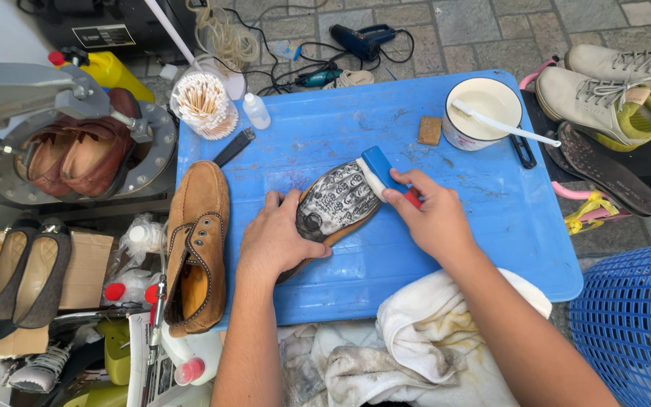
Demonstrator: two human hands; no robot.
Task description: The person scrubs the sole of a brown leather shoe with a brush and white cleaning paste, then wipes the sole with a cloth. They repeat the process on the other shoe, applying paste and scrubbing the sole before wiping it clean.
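Pressing down on an upturned tan suede shoe [333, 205] near the middle of the blue plastic desk [491, 226], the left hand [276, 237] lies curled over the heel end, fingers wrapped against the sole's rim, while the right hand [435, 218] closes around the red handle of a blue-backed scrubbing brush [382, 172] whose white bristles touch the toe end of the soapy, grey-patterned sole. The matching tan suede shoe [196, 249] stands upright along the desk's left edge, just beside the left hand. At the far left corner stands a clear cup of cotton swabs [203, 104], with a small clear squeeze bottle [256, 111] just beside it and a black lighter-shaped tool [233, 147] lying a little nearer. Toward the far right corner sits a white enamel bowl of milky liquid [482, 113] with a white-handled brush [506, 126] resting across it, and a small brown sponge block [429, 130] lies just to its left. A stained white towel [431, 332] drapes over the near edge under the right forearm. Off the right edge, pale grey lace-up shoes [612, 94] rest on a pink-framed rack, and a blue plastic basket [634, 324] stands below them. Off the left edge, brown leather shoes [77, 154] sit in a round metal machine.
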